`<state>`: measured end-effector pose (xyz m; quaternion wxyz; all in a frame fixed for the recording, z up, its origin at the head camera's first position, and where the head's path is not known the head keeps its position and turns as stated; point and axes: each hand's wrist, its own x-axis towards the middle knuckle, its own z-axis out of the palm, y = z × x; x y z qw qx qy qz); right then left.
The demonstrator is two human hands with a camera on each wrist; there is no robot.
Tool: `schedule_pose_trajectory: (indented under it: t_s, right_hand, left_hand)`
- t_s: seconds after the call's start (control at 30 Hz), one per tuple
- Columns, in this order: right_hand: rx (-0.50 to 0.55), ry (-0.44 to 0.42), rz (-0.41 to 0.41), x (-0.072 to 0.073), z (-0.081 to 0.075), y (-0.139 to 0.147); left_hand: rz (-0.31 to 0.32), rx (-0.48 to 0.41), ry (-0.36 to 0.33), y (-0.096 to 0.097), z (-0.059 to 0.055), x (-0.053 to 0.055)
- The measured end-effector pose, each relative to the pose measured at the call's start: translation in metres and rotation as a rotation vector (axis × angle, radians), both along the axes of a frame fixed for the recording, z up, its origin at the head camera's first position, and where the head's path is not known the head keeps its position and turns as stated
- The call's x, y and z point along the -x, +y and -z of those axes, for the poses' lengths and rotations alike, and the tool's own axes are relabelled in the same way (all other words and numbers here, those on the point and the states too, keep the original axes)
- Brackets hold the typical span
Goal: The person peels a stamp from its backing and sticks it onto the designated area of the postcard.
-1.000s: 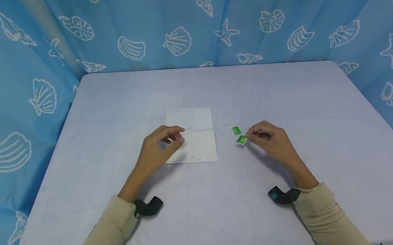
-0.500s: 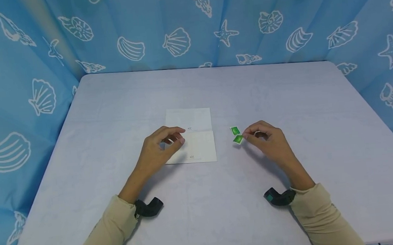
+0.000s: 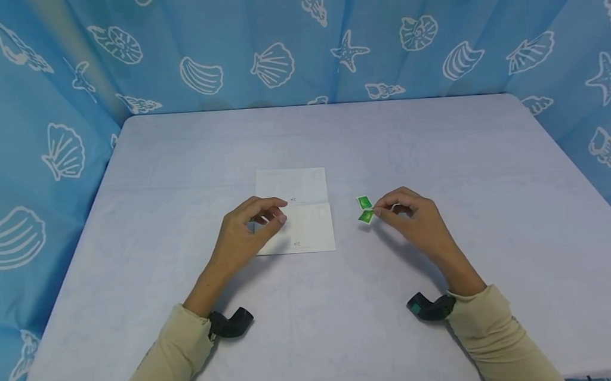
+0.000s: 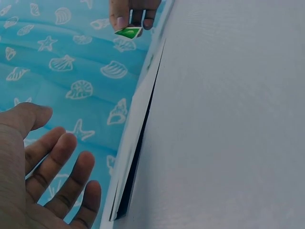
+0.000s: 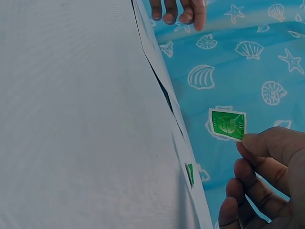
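My right hand point(image 3: 418, 217) pinches a green postage stamp point(image 3: 365, 217) with a white border between thumb and index finger, above the table. The right wrist view shows the held stamp point(image 5: 228, 124) face-on, gripped by one corner. A second green stamp point(image 3: 364, 202) lies on the table just beyond it. Over the left part of white paper point(image 3: 311, 229), laid out as a near and a far panel with faint print, hovers my left hand point(image 3: 249, 225). Its fingers are loosely bent, with nothing between them and the thumb. It covers part of the paper.
The table point(image 3: 349, 330) has a pale cloth. A blue curtain point(image 3: 165, 52) with white seashell prints hangs along its back and sides. Each wrist wears a black camera mount, the left mount point(image 3: 232, 323) and the right mount point(image 3: 430, 306).
My right hand has shifted slightly left with the pinched stamp, which now sits closer to the paper and just below the lying stamp in the head view. My left hand stays in place.
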<state>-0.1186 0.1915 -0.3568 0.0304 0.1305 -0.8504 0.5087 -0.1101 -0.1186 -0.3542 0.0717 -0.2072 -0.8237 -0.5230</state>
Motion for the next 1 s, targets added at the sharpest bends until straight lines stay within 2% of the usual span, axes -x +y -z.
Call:
schedule_pose_trajectory:
  t_s: [0.07, 0.3, 0.43, 0.8, 1.0]
  right_hand:
    - [0.012, 0.003, -0.006, 0.0, 0.0, 0.0]
    - [0.044, 0.008, -0.019, -0.001, 0.001, -0.003]
    - [0.035, -0.002, -0.012, -0.001, 0.0, -0.005]
    - [0.052, 0.026, -0.033, -0.002, 0.001, -0.005]
    - [0.046, 0.046, -0.045, -0.003, -0.002, -0.008]
  left_hand:
    - [0.002, -0.005, 0.005, 0.0, 0.003, 0.001]
    - [-0.006, 0.015, 0.017, -0.004, 0.031, 0.016]
    - [-0.004, 0.023, 0.022, -0.005, 0.036, 0.018]
    - [0.002, 0.025, 0.01, -0.002, 0.033, 0.017]
    - [0.017, 0.0, -0.009, 0.002, 0.011, 0.006]
